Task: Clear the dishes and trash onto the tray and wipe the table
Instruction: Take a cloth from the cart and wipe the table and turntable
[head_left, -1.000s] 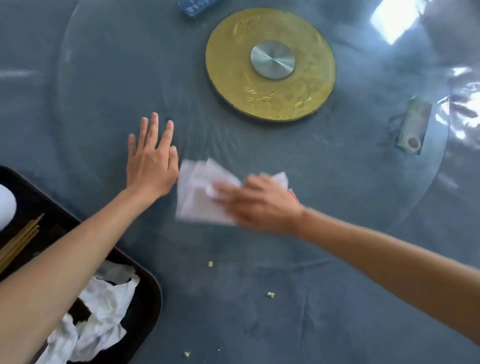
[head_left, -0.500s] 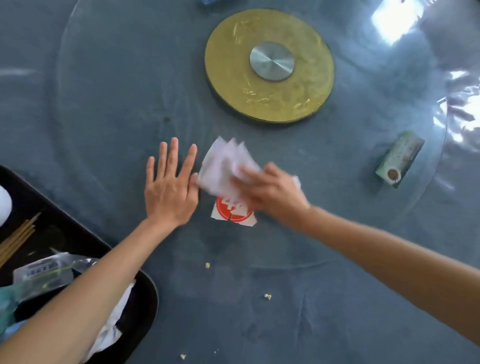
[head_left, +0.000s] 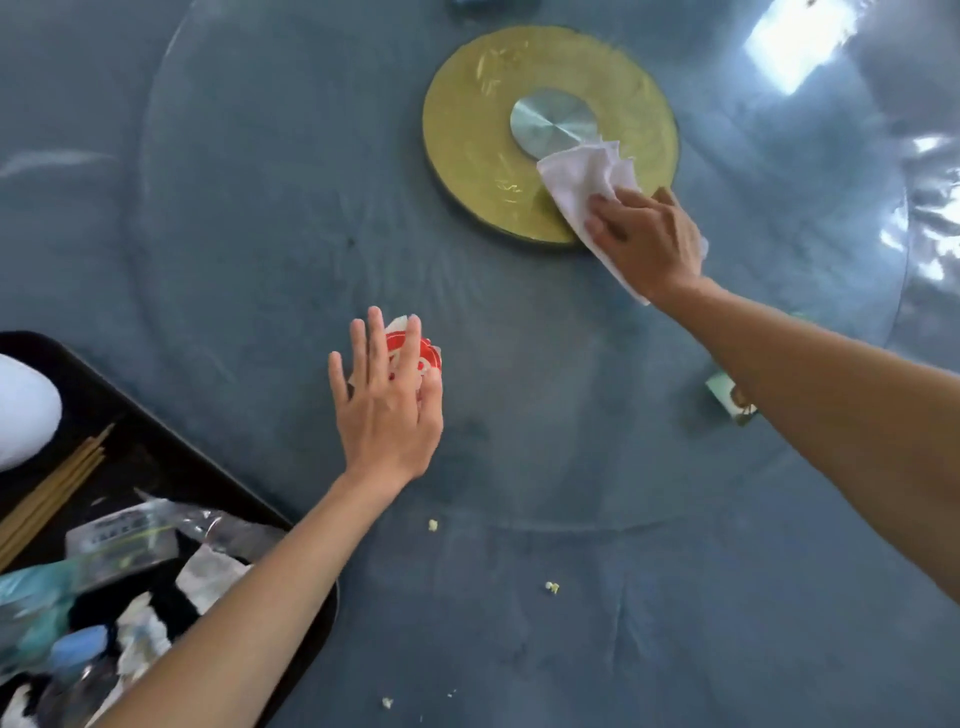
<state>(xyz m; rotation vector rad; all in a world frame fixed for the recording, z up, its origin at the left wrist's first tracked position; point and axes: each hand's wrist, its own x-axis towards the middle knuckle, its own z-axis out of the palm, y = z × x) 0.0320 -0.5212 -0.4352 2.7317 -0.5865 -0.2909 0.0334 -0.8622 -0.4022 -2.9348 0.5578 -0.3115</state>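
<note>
Leftmost, at the table's near-left edge: black tray (head_left: 291, 525), partly out of view, holding a white dish (head_left: 23, 410), wooden chopsticks (head_left: 57, 483), a clear plastic wrapper (head_left: 124, 535) and crumpled tissues (head_left: 208, 577). Next, left hand (head_left: 387, 410): fingers straight and spread, laid over a red-and-white paper scrap (head_left: 423, 356) on the glass turntable (head_left: 260, 260); the scrap lies under and just past the fingertips, and no pinch is visible. This hand is the nearer one to both scrap and tray, which lies toward the near-left, with bare tablecloth between. Three crumbs (head_left: 432, 525) sit on the blue tablecloth (head_left: 649, 649) near the front edge, apart from either hand. Centre, far side: gold disc (head_left: 467, 130) with a steel hub (head_left: 550, 122) under the glass. Right hand (head_left: 647, 239): fingers curled down onto a white wiping cloth (head_left: 587, 176), pressing it over the disc's near-right rim; the cloth fans out toward the hub. Right, partly behind the right forearm: a small green-and-white packet (head_left: 727, 395), not yet cleared. Judgement: wiping is under way; scrap, packet and crumbs remain.
</note>
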